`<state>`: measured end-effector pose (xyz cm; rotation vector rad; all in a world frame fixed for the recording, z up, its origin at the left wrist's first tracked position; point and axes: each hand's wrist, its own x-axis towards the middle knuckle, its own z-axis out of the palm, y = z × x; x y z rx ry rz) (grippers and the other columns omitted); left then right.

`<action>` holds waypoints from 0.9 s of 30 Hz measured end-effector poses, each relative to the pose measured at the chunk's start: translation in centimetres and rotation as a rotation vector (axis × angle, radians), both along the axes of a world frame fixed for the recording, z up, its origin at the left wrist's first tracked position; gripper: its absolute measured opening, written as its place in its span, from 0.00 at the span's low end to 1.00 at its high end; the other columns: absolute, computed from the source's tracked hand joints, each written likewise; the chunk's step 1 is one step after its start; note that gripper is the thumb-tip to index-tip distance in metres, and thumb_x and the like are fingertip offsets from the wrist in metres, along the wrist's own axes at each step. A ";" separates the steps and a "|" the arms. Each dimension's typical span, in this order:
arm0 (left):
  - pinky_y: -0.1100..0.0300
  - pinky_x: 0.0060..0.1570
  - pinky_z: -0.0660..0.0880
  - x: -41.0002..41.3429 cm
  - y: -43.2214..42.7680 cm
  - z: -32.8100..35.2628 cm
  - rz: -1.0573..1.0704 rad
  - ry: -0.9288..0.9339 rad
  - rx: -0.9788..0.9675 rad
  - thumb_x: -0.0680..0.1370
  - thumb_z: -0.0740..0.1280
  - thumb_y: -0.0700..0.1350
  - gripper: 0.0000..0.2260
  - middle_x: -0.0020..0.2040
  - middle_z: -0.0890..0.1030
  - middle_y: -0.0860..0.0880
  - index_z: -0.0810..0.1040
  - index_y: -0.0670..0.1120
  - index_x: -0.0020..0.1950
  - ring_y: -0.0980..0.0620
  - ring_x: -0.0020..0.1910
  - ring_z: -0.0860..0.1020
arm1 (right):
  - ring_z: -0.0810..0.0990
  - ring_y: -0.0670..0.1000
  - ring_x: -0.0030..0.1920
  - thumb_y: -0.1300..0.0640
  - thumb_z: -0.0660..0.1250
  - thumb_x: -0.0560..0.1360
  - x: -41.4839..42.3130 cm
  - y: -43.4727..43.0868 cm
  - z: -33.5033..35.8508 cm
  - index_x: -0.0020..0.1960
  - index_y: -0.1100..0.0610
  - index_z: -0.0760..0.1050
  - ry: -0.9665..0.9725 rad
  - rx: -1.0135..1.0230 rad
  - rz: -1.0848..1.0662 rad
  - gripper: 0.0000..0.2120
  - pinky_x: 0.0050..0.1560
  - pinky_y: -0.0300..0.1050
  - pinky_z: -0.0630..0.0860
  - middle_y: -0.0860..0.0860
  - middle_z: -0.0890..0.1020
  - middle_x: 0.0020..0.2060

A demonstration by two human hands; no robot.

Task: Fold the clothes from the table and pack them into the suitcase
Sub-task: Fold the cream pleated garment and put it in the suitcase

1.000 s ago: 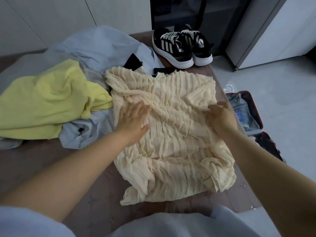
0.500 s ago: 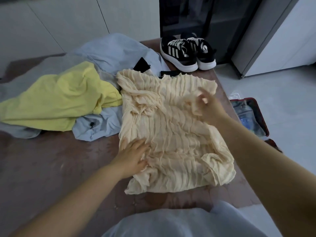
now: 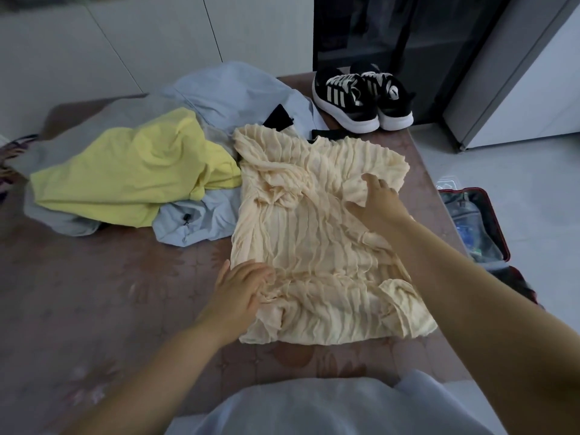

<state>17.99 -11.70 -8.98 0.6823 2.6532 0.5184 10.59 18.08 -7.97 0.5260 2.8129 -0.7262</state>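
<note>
The left hand (image 3: 240, 291) lies with fingers together, pressing the near-left hem of the cream top (image 3: 314, 246) spread on the table (image 3: 94, 293). The right hand (image 3: 381, 200) pinches a fold at its far right. A second ago the left hand lay mid-garment.

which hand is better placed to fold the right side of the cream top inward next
Right. The right hand grips a flap of the cream top near its right edge, so it can likely carry it inward. The left hand rests on the lower left corner, holding it down.
</note>
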 end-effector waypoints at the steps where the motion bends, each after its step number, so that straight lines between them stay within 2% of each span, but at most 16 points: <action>1: 0.64 0.69 0.32 0.2 0.1 0.2 0.016 0.008 0.010 0.67 0.39 0.51 0.33 0.70 0.64 0.58 0.65 0.53 0.70 0.64 0.70 0.53 | 0.63 0.61 0.68 0.46 0.63 0.76 -0.1 -0.6 -0.4 0.74 0.55 0.53 -0.077 -0.020 -0.016 0.33 0.62 0.57 0.67 0.57 0.63 0.70; 3: 0.63 0.69 0.33 0.4 0.1 0.4 0.026 0.005 0.015 0.68 0.41 0.52 0.32 0.69 0.65 0.57 0.63 0.52 0.70 0.63 0.69 0.53 | 0.64 0.60 0.67 0.48 0.63 0.76 0.3 -0.7 -1.9 0.72 0.56 0.58 -0.123 0.046 -0.017 0.29 0.60 0.57 0.68 0.57 0.64 0.69; 5: 0.61 0.70 0.36 0.4 -0.2 0.2 0.032 0.000 0.024 0.69 0.41 0.54 0.31 0.68 0.66 0.55 0.64 0.52 0.70 0.59 0.70 0.57 | 0.71 0.58 0.59 0.54 0.63 0.75 0.6 0.5 -3.1 0.63 0.58 0.70 -0.025 0.016 -0.038 0.18 0.54 0.53 0.72 0.56 0.72 0.60; 7: 0.57 0.73 0.41 0.3 -0.7 -0.2 0.076 0.009 0.054 0.72 0.46 0.52 0.27 0.67 0.68 0.53 0.65 0.51 0.70 0.55 0.69 0.61 | 0.76 0.55 0.44 0.57 0.64 0.73 0.9 2.2 -3.1 0.52 0.56 0.75 0.086 -0.290 -0.234 0.08 0.43 0.47 0.72 0.54 0.76 0.46; 9: 0.52 0.74 0.50 0.2 -0.9 -0.3 0.150 -0.016 0.123 0.77 0.55 0.46 0.20 0.66 0.69 0.52 0.65 0.50 0.70 0.53 0.68 0.63 | 0.75 0.51 0.32 0.55 0.64 0.71 1.2 3.9 -1.3 0.42 0.54 0.75 0.207 -0.798 -0.609 0.03 0.37 0.46 0.71 0.53 0.76 0.37; 11: 0.54 0.71 0.56 0.2 -0.7 -0.3 0.208 -0.071 0.189 0.79 0.60 0.41 0.20 0.65 0.66 0.55 0.64 0.50 0.71 0.56 0.67 0.61 | 0.75 0.50 0.33 0.53 0.63 0.72 1.6 5.8 0.3 0.40 0.54 0.74 0.368 -1.080 -0.953 0.05 0.38 0.44 0.72 0.51 0.76 0.37; 14: 0.60 0.66 0.59 0.1 -0.3 -0.3 0.217 -0.114 0.224 0.78 0.62 0.40 0.23 0.68 0.66 0.54 0.62 0.51 0.72 0.53 0.68 0.60 | 0.74 0.49 0.38 0.53 0.56 0.77 1.0 7.2 2.0 0.53 0.61 0.74 0.462 -0.906 -1.018 0.14 0.32 0.39 0.69 0.51 0.74 0.40; 15: 0.59 0.66 0.60 0.1 0.0 -0.3 0.210 -0.117 0.233 0.77 0.62 0.40 0.23 0.68 0.66 0.53 0.62 0.51 0.72 0.52 0.68 0.61 | 0.73 0.48 0.39 0.54 0.55 0.77 0.5 6.9 2.4 0.58 0.62 0.72 0.500 -0.822 -0.945 0.16 0.32 0.38 0.69 0.50 0.73 0.40; 17: 0.57 0.67 0.61 0.1 0.7 -0.2 0.173 -0.110 0.235 0.77 0.63 0.40 0.23 0.67 0.67 0.53 0.63 0.51 0.71 0.53 0.68 0.62 | 0.71 0.49 0.40 0.55 0.55 0.77 -0.4 5.1 2.7 0.58 0.59 0.70 0.543 -0.640 -0.677 0.13 0.34 0.37 0.68 0.49 0.70 0.40; 18: 0.57 0.68 0.60 0.2 0.9 -0.1 0.149 -0.094 0.228 0.78 0.63 0.41 0.22 0.66 0.68 0.54 0.63 0.51 0.71 0.53 0.67 0.62 | 0.70 0.50 0.40 0.56 0.56 0.76 -0.6 4.1 2.4 0.58 0.59 0.69 0.489 -0.554 -0.500 0.12 0.34 0.37 0.68 0.51 0.70 0.42; 20: 0.58 0.66 0.59 0.3 1.1 -0.1 0.081 -0.047 0.217 0.77 0.62 0.48 0.19 0.62 0.69 0.57 0.66 0.54 0.68 0.56 0.64 0.63 | 0.73 0.50 0.37 0.58 0.61 0.77 -0.4 1.9 1.7 0.63 0.53 0.68 0.203 -0.489 -0.178 0.14 0.31 0.35 0.71 0.51 0.73 0.50; 22: 0.58 0.61 0.63 0.4 0.7 -0.5 0.014 0.012 0.200 0.74 0.57 0.57 0.15 0.55 0.69 0.62 0.66 0.62 0.60 0.60 0.58 0.64 | 0.77 0.51 0.52 0.54 0.66 0.75 0.6 0.7 0.7 0.65 0.48 0.70 -0.072 -0.440 0.061 0.18 0.47 0.37 0.75 0.51 0.73 0.61; 23: 0.57 0.58 0.65 0.5 0.3 -0.8 0.002 0.042 0.184 0.72 0.56 0.60 0.13 0.52 0.69 0.63 0.66 0.62 0.56 0.62 0.54 0.64 | 0.74 0.51 0.60 0.53 0.67 0.75 1.3 0.7 0.5 0.64 0.48 0.72 -0.109 -0.405 0.094 0.18 0.56 0.42 0.72 0.50 0.73 0.63; 24: 0.57 0.54 0.68 0.5 -0.1 -1.2 0.001 0.072 0.178 0.71 0.56 0.62 0.13 0.49 0.69 0.64 0.67 0.61 0.53 0.63 0.51 0.64 | 0.72 0.50 0.63 0.54 0.67 0.75 2.1 1.1 0.2 0.63 0.49 0.73 -0.082 -0.390 0.080 0.16 0.58 0.43 0.70 0.49 0.74 0.62; 26: 0.56 0.51 0.68 0.8 -0.9 -1.6 0.021 0.107 0.191 0.68 0.59 0.64 0.16 0.48 0.69 0.64 0.69 0.60 0.51 0.62 0.49 0.64 | 0.73 0.50 0.61 0.58 0.67 0.75 4.5 2.5 0.2 0.58 0.53 0.76 0.035 -0.333 -0.030 0.12 0.53 0.42 0.68 0.48 0.77 0.55; 27: 0.57 0.53 0.67 1.0 -1.1 -1.6 0.033 0.084 0.189 0.65 0.61 0.66 0.21 0.51 0.68 0.63 0.70 0.60 0.55 0.62 0.51 0.64 | 0.75 0.52 0.57 0.58 0.68 0.73 6.1 3.3 0.2 0.53 0.54 0.76 0.084 -0.277 -0.104 0.09 0.50 0.42 0.67 0.48 0.77 0.51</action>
